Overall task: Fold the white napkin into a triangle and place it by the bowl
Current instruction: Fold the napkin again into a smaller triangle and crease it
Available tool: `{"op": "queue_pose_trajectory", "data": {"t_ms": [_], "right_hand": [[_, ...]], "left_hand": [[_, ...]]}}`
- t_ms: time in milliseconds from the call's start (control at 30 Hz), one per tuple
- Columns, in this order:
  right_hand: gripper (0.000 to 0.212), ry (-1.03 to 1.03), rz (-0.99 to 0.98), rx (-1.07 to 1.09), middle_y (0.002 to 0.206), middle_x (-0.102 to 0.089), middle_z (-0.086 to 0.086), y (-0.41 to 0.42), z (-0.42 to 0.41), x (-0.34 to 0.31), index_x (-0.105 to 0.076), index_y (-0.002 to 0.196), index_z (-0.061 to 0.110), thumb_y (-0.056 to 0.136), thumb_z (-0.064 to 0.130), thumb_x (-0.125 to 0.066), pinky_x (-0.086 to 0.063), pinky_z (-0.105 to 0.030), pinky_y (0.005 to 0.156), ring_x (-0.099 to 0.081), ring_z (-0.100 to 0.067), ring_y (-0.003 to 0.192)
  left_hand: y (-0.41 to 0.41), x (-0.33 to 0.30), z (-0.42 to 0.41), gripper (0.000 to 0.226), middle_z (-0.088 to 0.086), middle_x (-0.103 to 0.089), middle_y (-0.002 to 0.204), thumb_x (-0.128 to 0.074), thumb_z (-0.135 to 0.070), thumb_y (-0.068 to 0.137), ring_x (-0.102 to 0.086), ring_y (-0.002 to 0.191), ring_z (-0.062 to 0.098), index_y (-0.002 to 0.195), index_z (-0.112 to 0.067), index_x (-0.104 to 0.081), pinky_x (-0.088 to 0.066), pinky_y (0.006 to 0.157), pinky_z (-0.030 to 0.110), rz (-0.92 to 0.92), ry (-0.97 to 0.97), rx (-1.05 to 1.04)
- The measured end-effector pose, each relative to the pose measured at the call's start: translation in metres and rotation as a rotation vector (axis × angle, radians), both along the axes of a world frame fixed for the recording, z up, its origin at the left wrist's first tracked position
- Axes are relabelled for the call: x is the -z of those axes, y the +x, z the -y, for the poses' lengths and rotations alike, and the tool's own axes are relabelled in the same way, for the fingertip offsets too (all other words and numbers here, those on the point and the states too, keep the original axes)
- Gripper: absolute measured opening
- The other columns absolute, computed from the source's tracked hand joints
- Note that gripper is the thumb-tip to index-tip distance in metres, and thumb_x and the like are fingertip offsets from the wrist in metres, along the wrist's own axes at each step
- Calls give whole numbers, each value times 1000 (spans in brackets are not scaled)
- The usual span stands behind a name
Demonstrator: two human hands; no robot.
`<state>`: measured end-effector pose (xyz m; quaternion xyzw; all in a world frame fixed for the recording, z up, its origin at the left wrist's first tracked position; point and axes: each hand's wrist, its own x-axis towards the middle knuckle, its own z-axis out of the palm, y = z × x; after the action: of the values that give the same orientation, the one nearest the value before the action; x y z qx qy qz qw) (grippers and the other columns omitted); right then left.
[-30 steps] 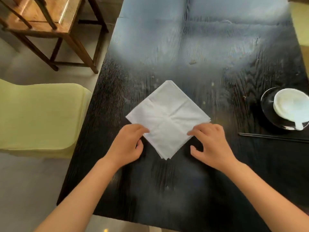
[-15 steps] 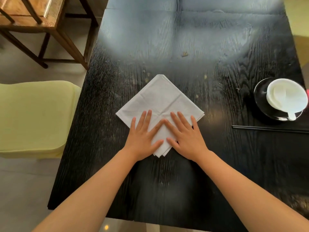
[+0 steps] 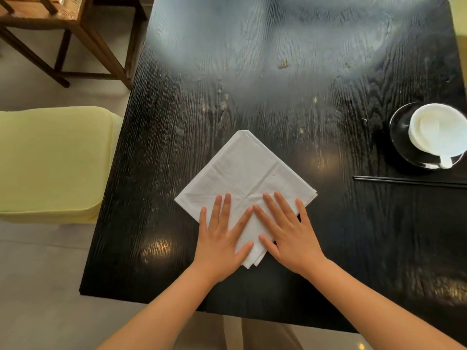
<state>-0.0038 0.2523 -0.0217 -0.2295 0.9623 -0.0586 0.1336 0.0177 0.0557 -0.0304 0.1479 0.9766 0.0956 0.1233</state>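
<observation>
White napkin (image 3: 246, 173) lies as a diamond, mid-table toward the near edge of the black table (image 3: 278, 59). Left hand (image 3: 222, 238) and right hand (image 3: 290, 236) both flat, fingers spread, palms pressing its near half; index fingertips touch, nothing gripped. Near corner pokes out between the wrists. White bowl (image 3: 437, 132) on a black saucer (image 3: 401, 145) at the right edge, black chopsticks (image 3: 404, 181) just nearer. Far half of the table bare.

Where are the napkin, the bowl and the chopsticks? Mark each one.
napkin (image 3: 246, 168): head view, on its bare upper half.
bowl (image 3: 437, 132): head view, on its white inside.
chopsticks (image 3: 404, 181): head view, midway along the dark sticks.
</observation>
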Motion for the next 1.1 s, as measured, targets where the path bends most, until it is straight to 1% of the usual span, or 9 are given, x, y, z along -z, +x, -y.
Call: {"op": "queue_pose_trajectory", "data": {"t_ms": [167,300,433,567,700,800,867,1000,1100], "right_hand": [[71,-59,39,-17,158,-6,-4,13,-5,-4,-10,149,28,89,59,-33,3,-50,114,3,-22,145],[67,-154,8,-167,154,-25,-6,12,-22,-9,-37,141,28,82,59,-47,-9,-55,112,-13,-22,144],[42,-271,-176,-214,126,-60,-10,7,-25,-3,-61,114,19,83,48,-55,-32,-49,103,-44,-25,125],[24,-382,-354,-282,99,-69,-7,-2,-13,-6,-63,91,14,91,34,-52,-48,-40,80,-60,-25,97],[14,-372,-349,-351,93,-69,-7,-9,-15,-7,-64,89,11,86,23,-58,-50,-35,70,-64,-26,89],[14,-360,-315,-376,94,-69,-8,-12,-21,-7,-61,95,9,83,12,-56,-52,-35,72,-62,-26,91],[15,-355,-284,-371,94,-68,-11,-15,-25,-9,-63,95,5,82,10,-58,-53,-34,72,-62,-27,90],[12,-340,-234,-372,89,-68,-11,-17,-31,-13,-63,91,4,84,9,-54,-54,-35,64,-63,-28,82],[14,-366,-233,-347,84,-68,-10,-13,-34,-14,-67,86,5,85,9,-54,-53,-35,60,-64,-27,78]], "left_hand": [[10,-9,5,80,16,2,158,-32,-67,85,6,145,32,150,-30,-6,1,111,57,74,55,60],[11,-14,34,92,10,-15,157,-52,-69,73,-7,145,25,148,-22,-26,-11,112,55,22,120,238],[4,-10,43,77,12,-42,145,-57,-65,73,-31,137,26,134,-18,-50,-28,106,50,-101,149,307],[-5,-9,39,65,12,-61,125,-56,-64,76,-51,120,29,115,-13,-64,-44,92,44,-229,144,372],[-13,-14,38,41,7,-69,109,-58,-46,80,-57,106,25,101,-12,-69,-48,77,36,-364,193,405],[-20,-12,37,16,6,-71,98,-65,-15,80,-58,97,23,95,-10,-64,-51,67,33,-439,236,417],[-25,-11,41,17,8,-70,95,-60,-3,81,-58,94,23,97,-6,-61,-53,64,32,-414,262,418],[-26,-16,53,17,10,-68,85,-53,-1,81,-62,80,24,97,-5,-56,-54,57,34,-354,277,354],[-18,-20,63,12,8,-68,84,-57,-2,79,-62,79,23,88,-5,-65,-54,56,33,-290,277,354]]}}
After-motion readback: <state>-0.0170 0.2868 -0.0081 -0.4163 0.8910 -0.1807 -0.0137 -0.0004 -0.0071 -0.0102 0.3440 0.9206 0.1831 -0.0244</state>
